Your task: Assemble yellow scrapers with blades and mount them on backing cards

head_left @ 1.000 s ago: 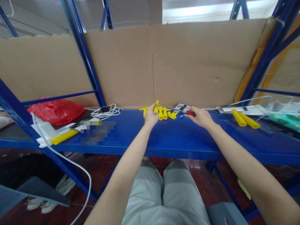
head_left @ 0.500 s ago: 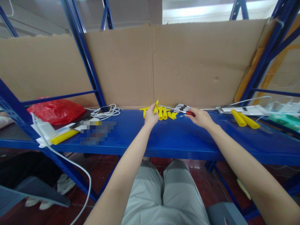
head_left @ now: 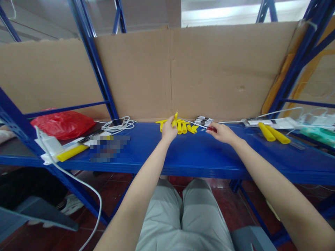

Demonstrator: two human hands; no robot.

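My left hand [head_left: 169,132] is closed around a yellow plastic piece [head_left: 175,119], whose narrow end sticks up past the fingers. My right hand [head_left: 223,133] grips a screwdriver [head_left: 211,129] by its red handle. Its thin metal shaft slants up and left toward the yellow piece; I cannot tell whether the tip touches it. Beside my left hand, several yellow tubular parts [head_left: 184,128] stand in a row on the blue shelf [head_left: 188,153]. Small yellow pieces [head_left: 192,129] lie between the hands, with black-and-white strips [head_left: 203,121] behind.
Upright cardboard [head_left: 209,69] backs the shelf. At left are a red plastic bag [head_left: 62,123], a coiled white cable [head_left: 124,124] and a yellow tube [head_left: 72,152]. Two yellow tubes [head_left: 273,133] lie at right. A blue post [head_left: 101,69] rises at left.
My right hand has tipped the screwdriver, its handle dropping slightly so that the shaft slants more steeply. My left hand keeps its place with the yellow piece.
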